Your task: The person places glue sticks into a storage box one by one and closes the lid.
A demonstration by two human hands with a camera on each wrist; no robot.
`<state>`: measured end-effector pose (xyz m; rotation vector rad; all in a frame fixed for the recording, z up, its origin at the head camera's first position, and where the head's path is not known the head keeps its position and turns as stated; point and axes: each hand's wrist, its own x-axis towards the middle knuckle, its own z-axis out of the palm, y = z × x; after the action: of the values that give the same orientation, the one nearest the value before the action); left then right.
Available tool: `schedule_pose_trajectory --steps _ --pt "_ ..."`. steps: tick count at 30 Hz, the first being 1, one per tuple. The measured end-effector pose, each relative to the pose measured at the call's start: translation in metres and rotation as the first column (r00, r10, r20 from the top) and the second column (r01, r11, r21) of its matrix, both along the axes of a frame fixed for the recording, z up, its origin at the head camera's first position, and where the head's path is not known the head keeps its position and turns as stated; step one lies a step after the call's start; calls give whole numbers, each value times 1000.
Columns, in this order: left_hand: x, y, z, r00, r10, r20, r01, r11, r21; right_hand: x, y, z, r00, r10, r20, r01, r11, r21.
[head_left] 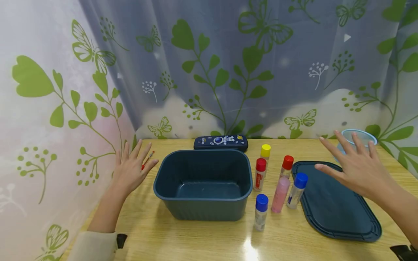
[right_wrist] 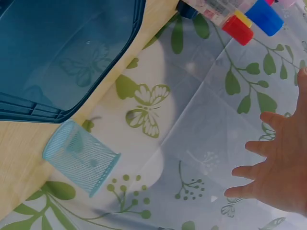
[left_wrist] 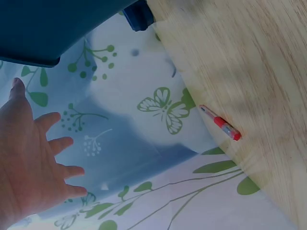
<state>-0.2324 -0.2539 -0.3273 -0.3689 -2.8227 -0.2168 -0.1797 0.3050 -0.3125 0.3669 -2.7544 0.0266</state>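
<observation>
My left hand (head_left: 130,168) is spread with straight fingers over the table's left side and holds nothing. Behind its thumb lies a red pen (left_wrist: 220,122), partly hidden in the head view. A dark teal plastic bin (head_left: 209,209), with its open top facing up, stands between the hands. My right hand (head_left: 360,170), also spread and holding nothing, hovers above the matching lid (head_left: 336,203). Between bin and lid stand several glue sticks, among them a blue-capped one (head_left: 261,214), a red-capped one (head_left: 259,177) and a pink bottle-like one (head_left: 281,195).
A dark pencil case (head_left: 221,143) printed with space pictures lies behind the bin. At the back right, partly covered by my right hand in the head view, stands a light blue mesh pen cup (right_wrist: 81,158). A patterned curtain (head_left: 215,72) borders the wooden table (head_left: 183,239).
</observation>
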Motion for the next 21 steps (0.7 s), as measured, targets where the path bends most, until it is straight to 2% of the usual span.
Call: schedule_pose_trajectory --steps 8,14,18,21 --pt "6 8 3 999 -35 -15 35 999 5 13 -14 9 998 56 -10 -56 998 13" --pt "16 17 0 998 -61 -18 61 998 -1 25 -33 15 992 127 -18 -128 991 -28" --pt "24 22 -4 995 -93 -23 94 995 44 33 -47 16 979 199 -54 -200 979 -25" --pt "29 25 -7 991 -130 -14 131 981 140 39 -58 15 962 262 -78 -264 964 -14"
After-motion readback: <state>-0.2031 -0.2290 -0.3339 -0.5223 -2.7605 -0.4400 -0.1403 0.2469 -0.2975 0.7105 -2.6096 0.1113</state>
